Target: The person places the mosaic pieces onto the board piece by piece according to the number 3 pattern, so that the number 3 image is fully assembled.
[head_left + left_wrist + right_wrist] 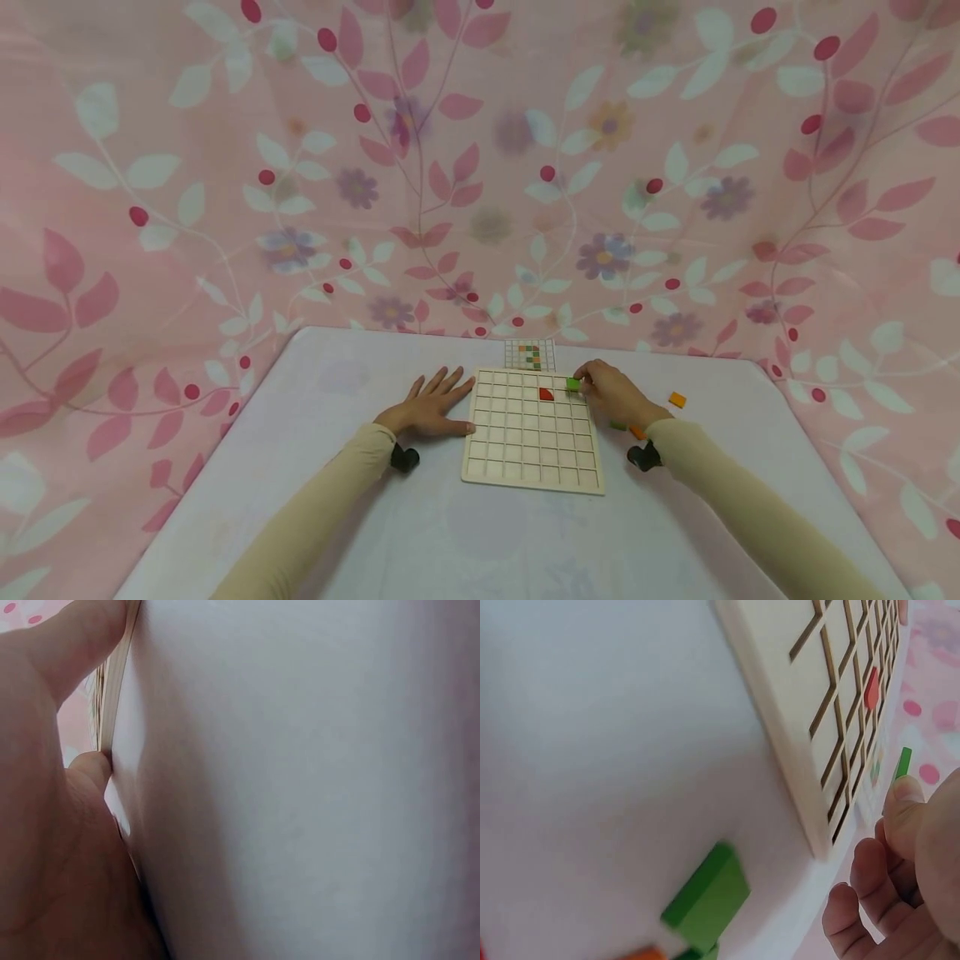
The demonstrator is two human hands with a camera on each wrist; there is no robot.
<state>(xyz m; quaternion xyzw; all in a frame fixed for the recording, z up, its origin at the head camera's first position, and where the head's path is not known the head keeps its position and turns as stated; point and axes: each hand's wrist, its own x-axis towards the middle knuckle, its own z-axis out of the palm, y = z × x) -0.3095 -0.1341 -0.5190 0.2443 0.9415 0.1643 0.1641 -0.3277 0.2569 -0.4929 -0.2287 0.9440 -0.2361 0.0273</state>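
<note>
A wooden grid board (525,442) lies on the table, with a red quarter-round tile (547,394) in one of its upper cells. My left hand (431,407) is spread flat beside the board, its thumb and fingertips touching the left edge. Over the board's upper right corner, my right hand (617,395) pinches a green square tile (573,385) between thumb and fingers. In the right wrist view the pinched green tile (904,761) shows edge-on above the thumb.
A printed pattern card (529,354) lies behind the board. To the right are an orange tile (677,400), another orange tile (637,432) and a green tile (617,425) partly under the right hand. A floral curtain (480,167) hangs behind the table.
</note>
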